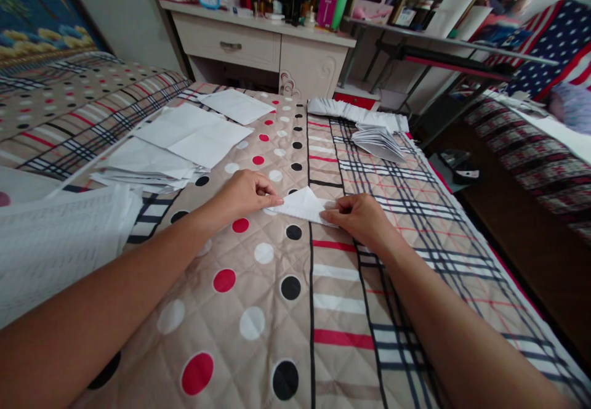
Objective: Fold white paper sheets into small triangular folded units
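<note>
A small folded piece of white paper (302,204) lies on the patterned quilt, with a triangular peak pointing away from me and a long straight edge toward me. My left hand (252,192) pinches its left end between thumb and fingers. At the right end, my right hand (357,215) pinches the paper the same way, thumb on top. Fingertips cover both ends of the folded paper. Beyond my right hand rests a bundle of folded papers (378,142), and behind it a long row of pleated white paper (355,113).
To the left lie stacked white sheets (194,132), another loose sheet (237,106) and a pile of printed pages (60,236). A white dresser (231,42) stands past the bed's far end, a metal-framed desk (452,42) at far right. The quilt (258,255) covers the bed.
</note>
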Action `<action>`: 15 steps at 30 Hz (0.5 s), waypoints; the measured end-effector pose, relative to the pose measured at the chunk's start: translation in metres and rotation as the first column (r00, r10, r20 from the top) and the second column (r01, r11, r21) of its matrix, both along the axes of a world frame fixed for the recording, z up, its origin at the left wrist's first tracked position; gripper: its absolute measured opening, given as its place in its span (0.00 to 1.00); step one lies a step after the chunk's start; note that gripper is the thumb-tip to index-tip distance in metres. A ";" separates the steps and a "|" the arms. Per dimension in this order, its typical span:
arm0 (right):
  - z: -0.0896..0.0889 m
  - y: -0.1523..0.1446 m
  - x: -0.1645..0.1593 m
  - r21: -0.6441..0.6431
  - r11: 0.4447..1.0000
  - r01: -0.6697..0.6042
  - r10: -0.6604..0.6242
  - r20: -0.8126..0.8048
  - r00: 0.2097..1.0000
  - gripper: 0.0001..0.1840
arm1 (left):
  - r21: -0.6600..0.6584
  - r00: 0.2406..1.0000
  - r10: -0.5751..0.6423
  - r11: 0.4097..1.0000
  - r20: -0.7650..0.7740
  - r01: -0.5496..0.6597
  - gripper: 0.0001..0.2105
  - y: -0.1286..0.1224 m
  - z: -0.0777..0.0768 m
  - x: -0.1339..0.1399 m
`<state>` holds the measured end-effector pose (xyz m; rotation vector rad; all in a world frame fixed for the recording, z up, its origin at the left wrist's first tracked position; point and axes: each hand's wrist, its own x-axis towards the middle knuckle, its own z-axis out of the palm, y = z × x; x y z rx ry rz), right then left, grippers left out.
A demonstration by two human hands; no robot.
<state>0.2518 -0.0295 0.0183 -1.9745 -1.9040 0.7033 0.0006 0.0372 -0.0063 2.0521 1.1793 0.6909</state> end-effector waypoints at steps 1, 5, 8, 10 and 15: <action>0.000 0.000 0.000 -0.001 1.000 0.002 -0.002 0.003 1.000 0.20 | 0.013 1.000 0.006 1.000 -0.006 -0.006 0.08 0.000 -0.001 0.000; 0.003 -0.001 0.000 -0.003 1.000 0.012 -0.012 0.035 0.999 0.21 | 0.061 0.999 0.017 0.998 -0.041 -0.015 0.10 0.000 -0.003 0.000; 0.007 -0.003 -0.001 -0.018 1.000 0.010 -0.009 0.073 0.997 0.22 | 0.089 0.998 0.003 0.996 -0.060 0.002 0.11 0.000 -0.003 -0.001; 0.009 -0.004 -0.001 -0.017 1.000 0.018 -0.017 0.104 0.994 0.23 | 0.105 0.998 -0.003 0.994 -0.070 0.010 0.11 0.000 -0.004 -0.001; 0.012 -0.005 -0.004 -0.013 0.998 0.054 -0.051 0.172 0.984 0.22 | 0.125 0.997 0.007 0.992 -0.083 0.004 0.11 0.000 -0.005 -0.001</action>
